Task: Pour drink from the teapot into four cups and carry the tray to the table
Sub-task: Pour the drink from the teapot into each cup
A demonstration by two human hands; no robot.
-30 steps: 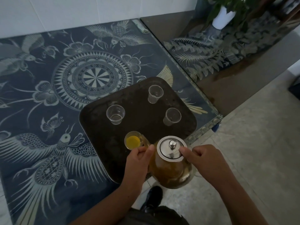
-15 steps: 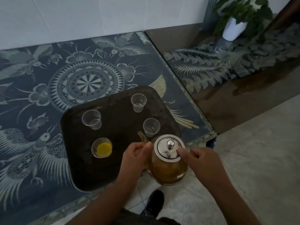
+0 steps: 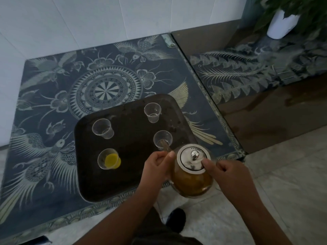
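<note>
A dark tray lies on the patterned table and carries four clear plastic cups. The front left cup holds yellow drink. The back left cup, back right cup and front right cup look empty. A glass teapot full of amber drink hangs over the tray's front right corner, its spout over the front right cup. My left hand grips the teapot at the spout side. My right hand curls round its other side, thumb pressing the steel lid.
The table has a dark blue bird-and-mandala top and stands against a white tiled wall. A second glossy surface adjoins it on the right, with a white plant pot at the back. Pale floor tiles and my shoe are below.
The teapot and both hands have moved from the front left cup to the front right cup, where the spout now sits over the rim. The front left cup keeps its yellow drink.
</note>
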